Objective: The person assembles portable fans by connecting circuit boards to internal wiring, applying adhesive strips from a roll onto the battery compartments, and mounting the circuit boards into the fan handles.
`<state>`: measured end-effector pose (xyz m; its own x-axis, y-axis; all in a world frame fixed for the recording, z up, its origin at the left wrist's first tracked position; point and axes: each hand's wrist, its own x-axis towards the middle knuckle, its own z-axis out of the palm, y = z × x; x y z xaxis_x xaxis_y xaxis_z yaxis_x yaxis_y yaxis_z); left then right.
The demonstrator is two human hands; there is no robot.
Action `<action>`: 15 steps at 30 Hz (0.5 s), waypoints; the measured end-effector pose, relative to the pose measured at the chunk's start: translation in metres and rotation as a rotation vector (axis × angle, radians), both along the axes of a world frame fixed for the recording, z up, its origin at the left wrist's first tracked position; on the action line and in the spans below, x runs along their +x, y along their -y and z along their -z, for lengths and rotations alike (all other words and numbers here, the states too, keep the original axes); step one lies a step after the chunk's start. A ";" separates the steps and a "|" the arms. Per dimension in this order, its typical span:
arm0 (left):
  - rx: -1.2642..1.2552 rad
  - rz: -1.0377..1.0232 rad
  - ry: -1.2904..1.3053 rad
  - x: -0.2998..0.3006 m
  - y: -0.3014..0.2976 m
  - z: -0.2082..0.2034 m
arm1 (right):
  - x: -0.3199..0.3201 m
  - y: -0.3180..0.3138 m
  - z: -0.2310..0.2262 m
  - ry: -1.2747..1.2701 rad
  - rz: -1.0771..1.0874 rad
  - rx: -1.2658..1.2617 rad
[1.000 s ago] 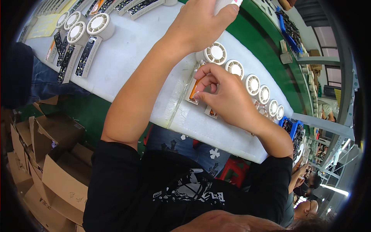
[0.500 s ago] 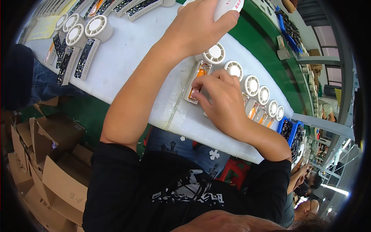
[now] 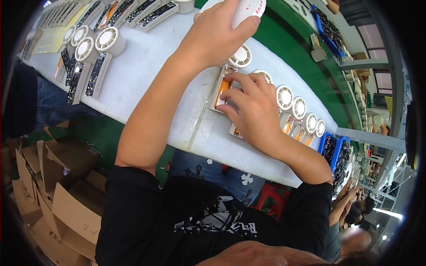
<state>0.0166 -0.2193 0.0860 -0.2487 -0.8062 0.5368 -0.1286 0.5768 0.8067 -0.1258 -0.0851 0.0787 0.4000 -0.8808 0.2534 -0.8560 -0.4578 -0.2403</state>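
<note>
My left hand [image 3: 213, 35] is closed around a white roll of tape [image 3: 250, 12] with red print, held above the far side of the white work surface [image 3: 155, 66]. My right hand [image 3: 255, 106] has its fingers bent and spread over the open handle of a white handheld fan [image 3: 240, 56]. Its fingertips touch the orange strip [image 3: 221, 91] inside that handle, and the thumb lies near the handle's lower end. More round-headed fans [image 3: 284, 97] stand in a row to the right, orange parts and thin wires showing in some handles. My right hand partly covers the nearest of these.
Fans with dark circuit boards [image 3: 98, 73] lie at the left, and more handles [image 3: 158, 15] at the far left. Blue trays of dark parts [image 3: 329, 145] stand at the right. A green strip [image 3: 284, 40] runs behind. Cardboard boxes [image 3: 75, 208] are on the floor. People sit at the right.
My right hand's fingers have spread from a pinch near the handle's lower end to lie along the orange strip. My left hand, with the tape roll, has shifted slightly left.
</note>
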 end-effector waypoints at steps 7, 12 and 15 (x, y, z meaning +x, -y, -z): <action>-0.128 0.103 -0.095 -0.013 0.016 0.033 | -0.003 -0.003 0.002 -0.074 -0.001 -0.067; 0.102 0.041 0.040 -0.009 0.004 0.017 | -0.016 -0.012 -0.021 0.046 -0.009 0.102; 0.053 0.043 0.080 -0.010 0.009 0.025 | -0.037 -0.036 -0.049 0.286 0.082 0.114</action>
<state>0.0070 -0.2287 0.0614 -0.3239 -0.8206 0.4708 -0.1698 0.5400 0.8244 -0.1629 -0.0492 0.1282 0.2527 -0.9364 0.2435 -0.7793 -0.3461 -0.5224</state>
